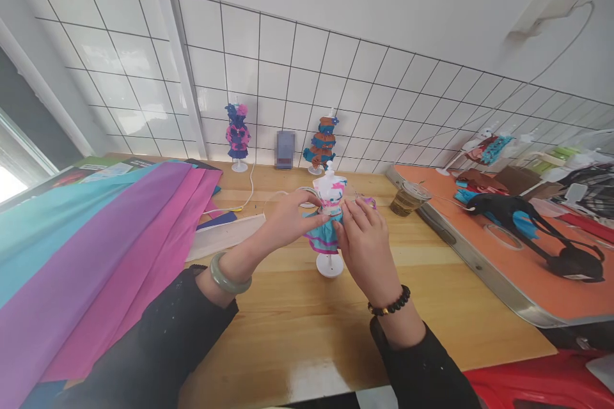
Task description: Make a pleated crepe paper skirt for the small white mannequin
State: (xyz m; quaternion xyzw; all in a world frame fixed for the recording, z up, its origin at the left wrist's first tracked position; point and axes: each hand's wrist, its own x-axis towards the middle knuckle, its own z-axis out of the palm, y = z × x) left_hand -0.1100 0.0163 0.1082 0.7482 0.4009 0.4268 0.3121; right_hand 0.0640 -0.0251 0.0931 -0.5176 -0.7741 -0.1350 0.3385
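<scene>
A small white mannequin (330,186) stands upright on its round base in front of me. It wears a white, pink and blue patterned top and a turquoise skirt (320,235) with a purple band near the hem. My left hand (286,218) curves around the mannequin's left side, thumb across the waist and fingers partly behind it. On the other side, my right hand (367,246) has its fingers bent together against the waist, closed on the edge of the dress. What lies under those right fingertips is hidden.
Two dressed mannequins, one in navy and pink (238,134) and one in brown and teal (322,144), stand by the tiled wall with a phone (284,150) between them. Coloured fabric sheets (115,236) cover the left. At right are a lidded cup (409,198) and an orange table (484,268).
</scene>
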